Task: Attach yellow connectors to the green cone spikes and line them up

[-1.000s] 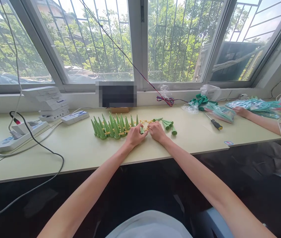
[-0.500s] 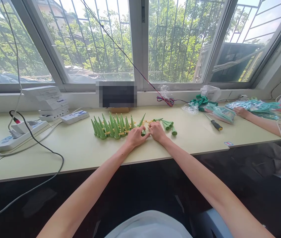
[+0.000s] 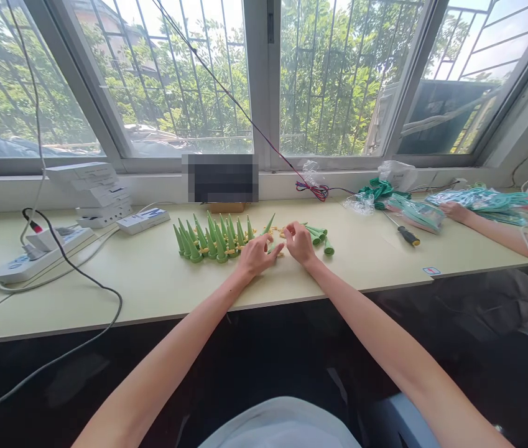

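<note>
Several green cones [image 3: 219, 242] stand upright in a cluster on the table, with small yellow pieces [image 3: 205, 250] between them near their bases. My left hand [image 3: 255, 254] is at the right end of the cluster, its fingers curled around a green cone [image 3: 269, 223] whose tip shows above the hand. Just to the right, my right hand [image 3: 298, 242] is pinched closed; whatever is between its fingertips is too small to name. Loose green cones [image 3: 317, 233] lie on their sides beyond my right hand. More yellow bits show behind the two hands, partly hidden.
A screwdriver [image 3: 408, 236], bagged green cords [image 3: 415, 211] and another person's hand [image 3: 454, 211] are to the right. On the left are a power strip [image 3: 35, 258], stacked white boxes [image 3: 98, 193] and a black cable [image 3: 81, 270]. The table's front edge [image 3: 291, 302] is near my forearms.
My right hand has lifted slightly and drawn a little away from my left, its fingers now pinched. My left hand has stayed at the cone. The view has shifted slightly.
</note>
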The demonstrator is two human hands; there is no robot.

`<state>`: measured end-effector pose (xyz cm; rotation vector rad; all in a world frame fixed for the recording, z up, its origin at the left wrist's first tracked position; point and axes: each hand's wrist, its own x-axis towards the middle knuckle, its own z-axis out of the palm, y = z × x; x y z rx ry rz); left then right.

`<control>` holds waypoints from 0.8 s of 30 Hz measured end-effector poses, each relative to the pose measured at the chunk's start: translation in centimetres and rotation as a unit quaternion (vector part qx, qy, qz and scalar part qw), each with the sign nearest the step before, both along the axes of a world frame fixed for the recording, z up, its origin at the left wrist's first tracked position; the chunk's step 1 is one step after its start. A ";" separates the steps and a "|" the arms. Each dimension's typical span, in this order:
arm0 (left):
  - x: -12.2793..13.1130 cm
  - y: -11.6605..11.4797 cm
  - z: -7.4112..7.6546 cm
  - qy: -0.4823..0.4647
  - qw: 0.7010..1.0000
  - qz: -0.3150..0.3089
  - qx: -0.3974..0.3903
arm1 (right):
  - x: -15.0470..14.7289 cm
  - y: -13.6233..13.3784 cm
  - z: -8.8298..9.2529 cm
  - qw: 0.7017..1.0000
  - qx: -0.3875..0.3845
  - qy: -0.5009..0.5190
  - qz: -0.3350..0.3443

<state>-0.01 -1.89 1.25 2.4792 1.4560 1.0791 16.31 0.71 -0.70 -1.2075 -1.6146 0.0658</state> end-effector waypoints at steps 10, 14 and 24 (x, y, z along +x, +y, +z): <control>0.1 -0.1 0.2 -0.055 0.997 -0.013 0.057 | -0.4 -1.2 0.8 0.998 -0.015 0.031 0.055; 0.1 -0.1 0.2 -0.066 0.995 -0.027 0.064 | -0.6 -1.4 0.9 0.997 -0.020 0.014 0.070; 0.2 -0.1 0.1 -0.067 0.994 -0.062 0.067 | -0.6 -1.7 0.9 0.994 -0.012 0.020 0.109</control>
